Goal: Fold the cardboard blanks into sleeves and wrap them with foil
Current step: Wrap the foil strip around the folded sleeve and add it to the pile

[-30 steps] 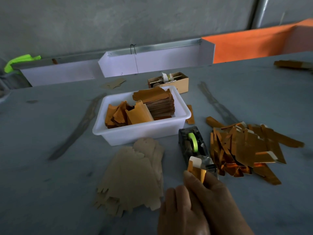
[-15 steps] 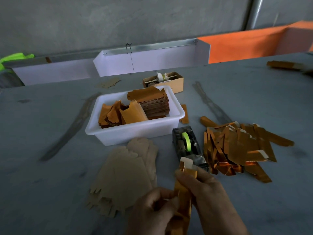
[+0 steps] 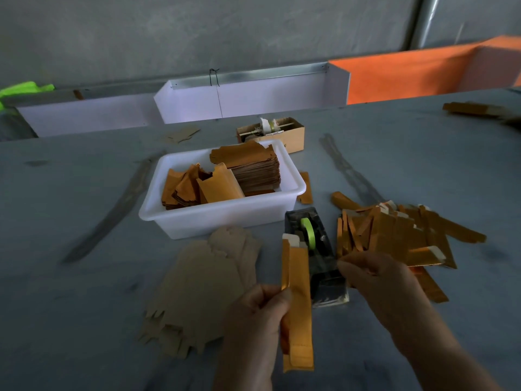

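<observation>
My left hand (image 3: 255, 320) grips the foil-wrapped sleeve (image 3: 297, 306) about midway down its left edge — fingers curled round it, thumb on the front face. The sleeve is off the table, long axis running near-to-far, almost vertical in view. Its far end points at the tape dispenser (image 3: 311, 249) and shows a white unwrapped tab; its near end points back toward me. Gold foil covers the rest, with a loose narrow strip along the left side.

My right hand (image 3: 386, 286) is off the sleeve, just right of the dispenser's near end, fingertips (image 3: 345, 266) bunched toward it. Can't tell if they pinch tape or nothing — too blurred.

The dispenser sits on the grey table (image 3: 84, 277), green roll on top. To its right is a pile of finished gold sleeves (image 3: 394, 235), lying at mixed angles. To its left is a fanned stack of plain cardboard blanks (image 3: 203, 292), flat on the table. Beyond, a white tub (image 3: 220, 218) holds foil pieces and a tall stack of blanks. Behind the tub is a small cardboard box (image 3: 293, 135).
</observation>
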Available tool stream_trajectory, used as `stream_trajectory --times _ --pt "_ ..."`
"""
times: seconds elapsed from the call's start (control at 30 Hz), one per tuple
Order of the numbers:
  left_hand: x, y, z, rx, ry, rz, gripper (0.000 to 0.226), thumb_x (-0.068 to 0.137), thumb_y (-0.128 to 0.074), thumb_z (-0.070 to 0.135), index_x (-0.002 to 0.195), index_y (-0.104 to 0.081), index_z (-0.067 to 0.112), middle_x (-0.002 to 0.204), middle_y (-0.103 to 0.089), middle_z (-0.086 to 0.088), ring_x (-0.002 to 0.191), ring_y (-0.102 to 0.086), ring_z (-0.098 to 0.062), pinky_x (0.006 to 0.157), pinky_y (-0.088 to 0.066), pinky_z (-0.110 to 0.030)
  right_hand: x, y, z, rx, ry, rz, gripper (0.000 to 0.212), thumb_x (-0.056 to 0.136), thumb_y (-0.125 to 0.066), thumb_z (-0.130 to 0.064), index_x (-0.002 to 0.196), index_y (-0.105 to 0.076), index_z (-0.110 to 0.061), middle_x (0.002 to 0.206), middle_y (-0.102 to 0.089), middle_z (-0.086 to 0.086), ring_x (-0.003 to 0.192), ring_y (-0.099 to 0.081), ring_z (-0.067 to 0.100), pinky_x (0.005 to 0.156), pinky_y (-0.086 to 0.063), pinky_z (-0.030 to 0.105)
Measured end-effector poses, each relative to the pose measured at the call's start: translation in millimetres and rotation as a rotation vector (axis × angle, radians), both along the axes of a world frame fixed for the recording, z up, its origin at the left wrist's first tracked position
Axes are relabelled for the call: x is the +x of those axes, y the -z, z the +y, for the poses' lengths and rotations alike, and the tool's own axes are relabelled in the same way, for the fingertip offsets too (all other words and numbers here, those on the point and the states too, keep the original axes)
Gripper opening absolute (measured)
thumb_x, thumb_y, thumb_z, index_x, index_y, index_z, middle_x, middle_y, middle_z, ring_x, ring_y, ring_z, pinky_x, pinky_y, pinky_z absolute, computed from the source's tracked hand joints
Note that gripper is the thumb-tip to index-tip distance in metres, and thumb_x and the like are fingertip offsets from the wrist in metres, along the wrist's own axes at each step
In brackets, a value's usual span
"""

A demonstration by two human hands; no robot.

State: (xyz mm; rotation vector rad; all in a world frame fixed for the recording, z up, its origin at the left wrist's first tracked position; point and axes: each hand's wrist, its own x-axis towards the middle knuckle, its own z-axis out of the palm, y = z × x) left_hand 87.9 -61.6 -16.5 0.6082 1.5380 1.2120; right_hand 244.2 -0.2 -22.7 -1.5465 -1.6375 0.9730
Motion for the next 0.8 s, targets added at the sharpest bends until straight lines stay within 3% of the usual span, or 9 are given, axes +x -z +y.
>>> stream_trajectory --times 0.3,0.43,0.53,0.6,0.7,0.8 --pt "12 1 11 0.015 0.003 -0.022 0.024 0.091 -0.061 0.017 0.070 -0.065 0.007 0.045 -0.048 0.004 0.031 -0.038 -0.003 0.034 -0.031 -0.013 -17 9 7 -0.059 0.020 0.011 0.014 0.085 -0.064 -0.029 0.072 -0.063 -0.030 0.069 -0.064 -0.008 0.059 -0.059 -0.003 0.043 -0.036 0.006" --pt "9 6 10 -0.001 -0.008 -0.037 0.025 0.091 -0.061 0.017 0.068 -0.065 0.008 0.054 -0.054 -0.002 0.040 -0.046 -0.008 0.037 -0.036 -0.017 -21 11 11 -0.046 0.010 -0.006 0.013 0.085 -0.065 -0.024 0.072 -0.064 -0.023 0.073 -0.066 -0.002 0.065 -0.063 0.009 0.055 -0.047 0.019" --pt "7 10 10 -0.014 -0.019 -0.065 0.028 0.091 -0.062 0.017 0.064 -0.064 0.012 0.051 -0.055 0.000 0.039 -0.048 -0.009 0.038 -0.038 -0.018 -25 11 11 0.122 0.093 -0.100 0.011 0.084 -0.066 -0.025 0.073 -0.063 -0.024 0.102 -0.058 -0.004 0.092 -0.056 0.015 0.074 -0.048 0.028" --pt "5 11 9 -0.014 -0.025 -0.080 0.030 0.091 -0.062 0.017 0.062 -0.064 0.013 0.049 -0.054 0.000 0.038 -0.048 -0.009 0.037 -0.038 -0.019 -24 7 8 0.164 0.156 -0.015 0.014 0.083 -0.067 -0.024 0.072 -0.061 -0.029 0.109 -0.052 -0.007 0.099 -0.052 0.012 0.080 -0.047 0.028" --pt "0 11 8 0.005 -0.032 -0.117 0.028 0.091 -0.061 0.016 0.064 -0.066 0.011 0.051 -0.055 -0.002 0.039 -0.049 -0.009 0.036 -0.037 -0.018 -17 5 1 0.088 0.118 0.097 0.017 0.082 -0.067 -0.021 0.066 -0.062 -0.027 0.095 -0.057 -0.008 0.086 -0.055 0.009 0.069 -0.045 0.025" --pt "0 11 9 0.035 -0.034 -0.151 0.023 0.092 -0.059 0.014 0.071 -0.065 0.007 0.049 -0.056 0.000 0.037 -0.049 -0.007 0.035 -0.035 -0.015 -15 11 -9 0.062 0.107 -0.008 0.020 0.081 -0.069 -0.022 0.063 -0.061 -0.024 0.097 -0.059 -0.001 0.087 -0.055 0.014 0.064 -0.039 0.023"
